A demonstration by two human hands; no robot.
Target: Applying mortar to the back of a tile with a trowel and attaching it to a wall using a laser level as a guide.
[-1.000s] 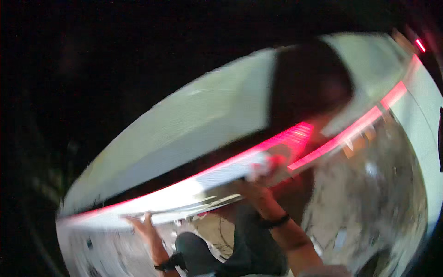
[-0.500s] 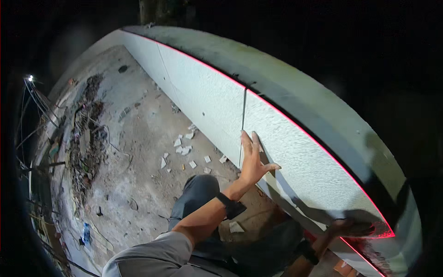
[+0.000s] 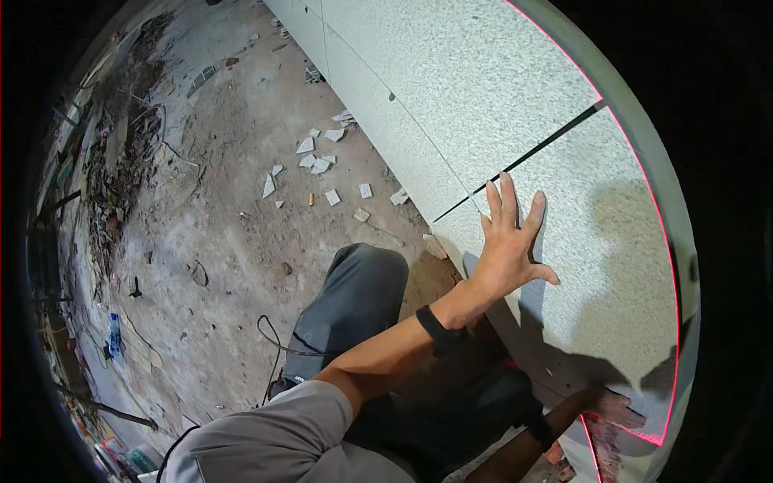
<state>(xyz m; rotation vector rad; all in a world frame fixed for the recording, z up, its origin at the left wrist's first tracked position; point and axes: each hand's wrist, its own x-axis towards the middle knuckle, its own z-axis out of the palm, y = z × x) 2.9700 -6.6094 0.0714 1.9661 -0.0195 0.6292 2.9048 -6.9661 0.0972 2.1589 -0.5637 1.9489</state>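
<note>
My left hand (image 3: 510,241) is spread on a speckled white wall panel (image 3: 564,201), fingertips just below a dark narrow joint (image 3: 555,141). Its fingers are apart and it holds nothing. Lower right, my right hand (image 3: 613,407) lies in shadow against the panel's near end, fingers extended and partly hard to make out. A thin red laser line (image 3: 672,266) runs along the panel's outer edge, and red light also falls beside my right hand.
My bent knee (image 3: 358,282) is over dusty ground (image 3: 217,225) with broken white pieces (image 3: 319,165), a black cable (image 3: 274,338), a blue-labelled bottle (image 3: 114,334) and rubble (image 3: 121,161) along the left. A second panel (image 3: 451,64) continues beyond the joint.
The view has swung and tilted down onto the wall and ground. My left hand stays spread on the panel, its fingers now wider apart; my right hand stays at the near end.
</note>
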